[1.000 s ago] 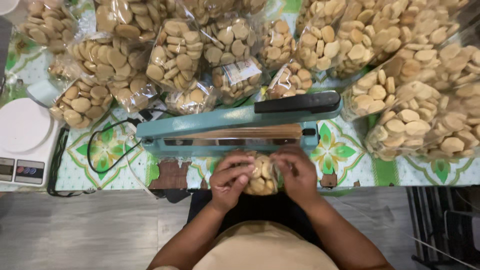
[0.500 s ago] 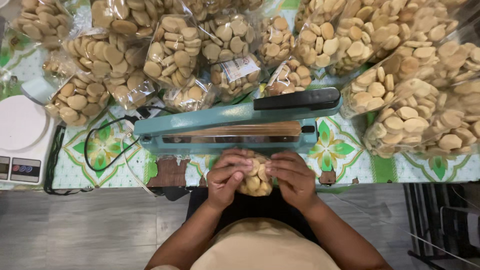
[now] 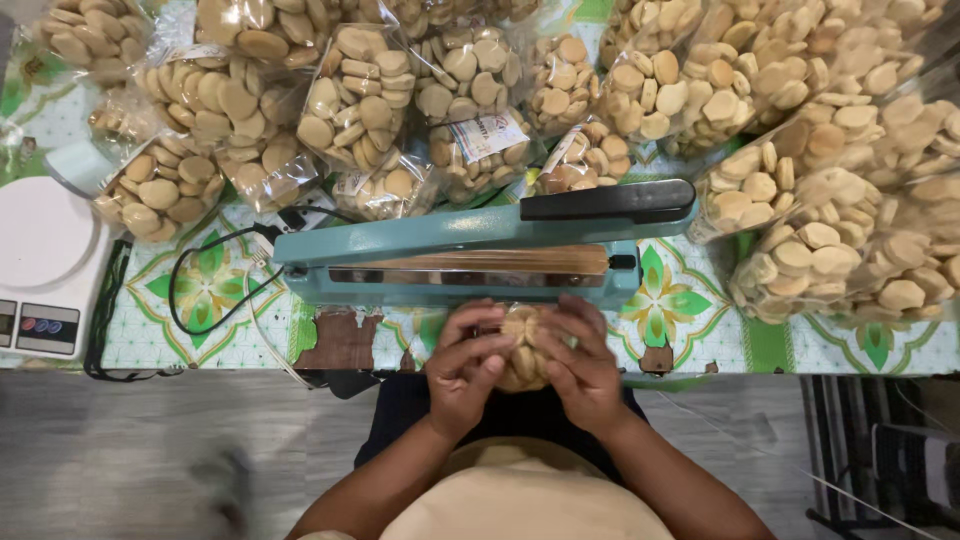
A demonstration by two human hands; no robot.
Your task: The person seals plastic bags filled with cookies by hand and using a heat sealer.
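Both hands, left hand and right hand, grip a biscuit bag just before the teal sealer.

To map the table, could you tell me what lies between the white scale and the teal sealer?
In the head view, a looped black cord on the patterned tablecloth lies between scale and sealer.

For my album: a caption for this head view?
Both hands, left hand and right hand, hold a bag of biscuits before a teal sealer.

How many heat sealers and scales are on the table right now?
2: one teal heat sealer lies across the table just beyond both hands, and one white scale sits at the left edge, partly cut off. Cookie bags could hide others.
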